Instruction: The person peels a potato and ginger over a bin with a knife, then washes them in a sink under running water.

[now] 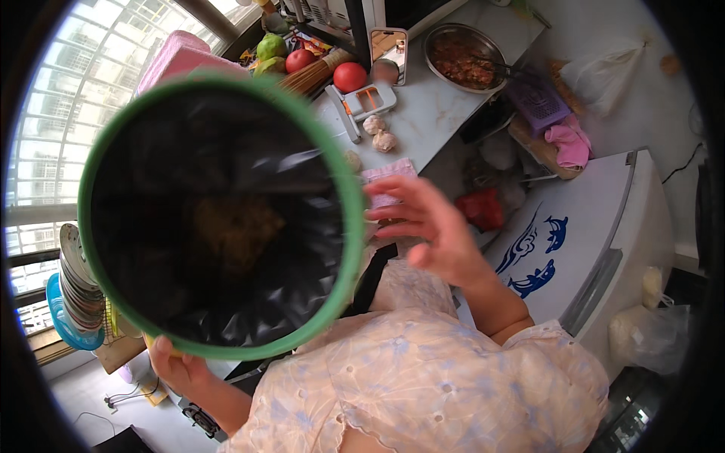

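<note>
A trash bin with a green rim (pixel 349 249) fills the left half of the view, its mouth turned up toward me. It is lined with a black plastic bag (pixel 151 226), and brownish scraps (pixel 238 230) lie blurred at the bottom. At the lower left of the rim, my left hand (pixel 185 371) grips the bin from outside; part of its fingers is hidden behind it. My right hand (pixel 434 234) is beside the right side of the rim, fingers stretched and apart. The fingertips are close to the bin's outer side; whether they touch it I cannot tell.
On the counter behind lie garlic bulbs (pixel 384 141), a grey-white peeler-like tool (pixel 362 106), tomatoes (pixel 350 77), a propped phone (pixel 389 57) and a metal bowl of red food (pixel 464 59). Stacked plates (pixel 79 279) stand left; a white fridge (pixel 574 241) stands right.
</note>
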